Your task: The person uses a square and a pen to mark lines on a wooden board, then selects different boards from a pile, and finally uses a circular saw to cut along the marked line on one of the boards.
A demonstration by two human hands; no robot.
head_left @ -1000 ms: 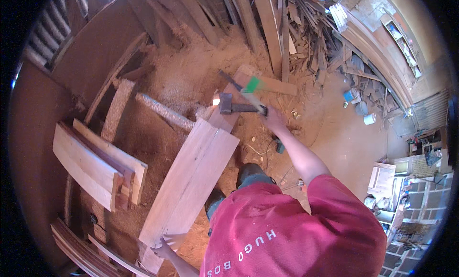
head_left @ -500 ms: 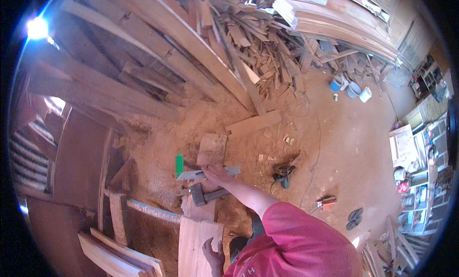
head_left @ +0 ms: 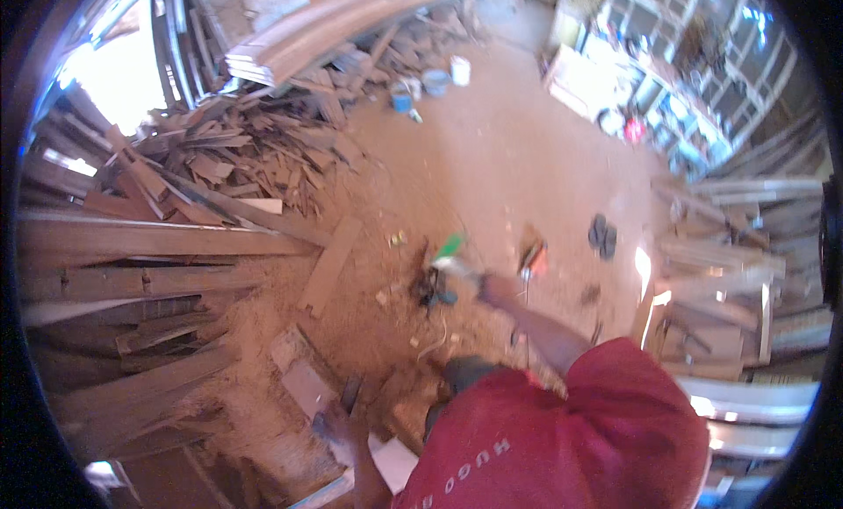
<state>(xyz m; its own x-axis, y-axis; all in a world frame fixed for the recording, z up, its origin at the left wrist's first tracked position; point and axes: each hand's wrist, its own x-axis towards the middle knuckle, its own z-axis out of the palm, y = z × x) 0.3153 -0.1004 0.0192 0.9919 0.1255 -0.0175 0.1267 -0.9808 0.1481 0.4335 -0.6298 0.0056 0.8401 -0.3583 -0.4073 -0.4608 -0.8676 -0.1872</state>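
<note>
Beyond the right grip [head_left: 493,288], the floor [head_left: 518,162] gives room to pass; scrap wood [head_left: 250,149] blocks the far left.

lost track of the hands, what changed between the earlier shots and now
The right hand, with the green-ended square, swung away from the boards, rightward over the floor. The left hand went forward along the boards to the dark tool; its grip is unclear. The buckets stayed put.

Severe glare at ten o'clock: opening [head_left: 114,65] burnt out to white. Bleaching on the shelves [head_left: 672,109] at two o'clock; a hard sunlit patch [head_left: 644,265] at three. Dim from seven to nine o'clock. Right hand [head_left: 493,289] and square [head_left: 450,246] blurred. Detail soft throughout. Fisheye distortion toward the rim, corners black.
</note>
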